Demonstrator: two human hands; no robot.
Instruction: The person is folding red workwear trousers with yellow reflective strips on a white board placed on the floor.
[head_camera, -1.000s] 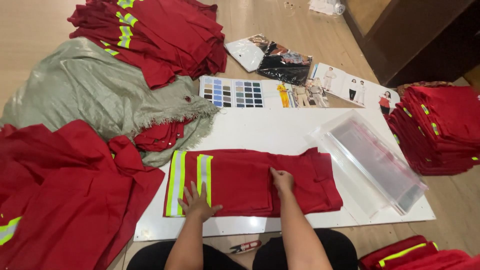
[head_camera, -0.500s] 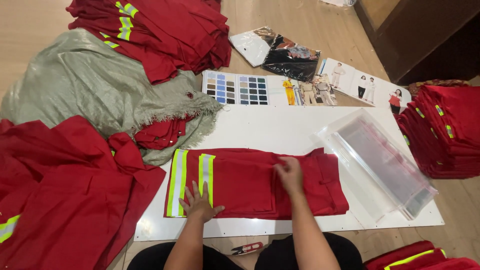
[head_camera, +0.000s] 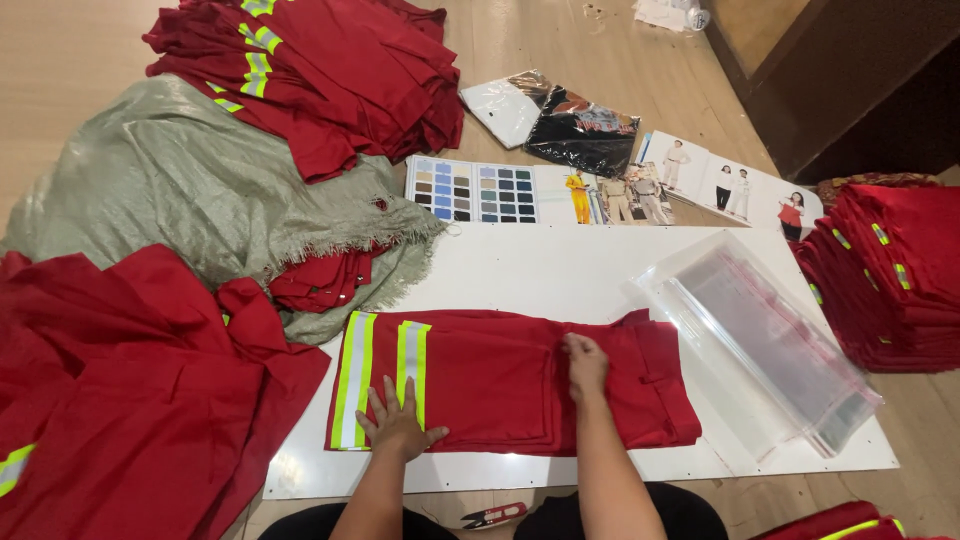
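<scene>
While flattened palm-down with fingers spread, left hand (head_camera: 400, 425) pressed on the near lower edge of the folded red trousers (head_camera: 500, 380), just beside the yellow-and-silver reflective bands (head_camera: 383, 375), gripping nothing. Right hand (head_camera: 585, 365) lay flat and open on the trousers' middle, fingers together, holding nothing either. Trousers lay folded lengthwise across the near part of a white board (head_camera: 560, 270) on the floor, waistband end toward the right. Just right of that, a stack of clear plastic bags (head_camera: 770, 340) lay angled over the board's corner. Farther right, a pile of folded red garments (head_camera: 890, 270). To the left, loose red cloth (head_camera: 130, 400) and a grey-green sack (head_camera: 190, 200). Beyond the board, a colour swatch card (head_camera: 475, 190) and picture sheets (head_camera: 690, 180). Small red snips (head_camera: 495, 516) near the knees.
</scene>
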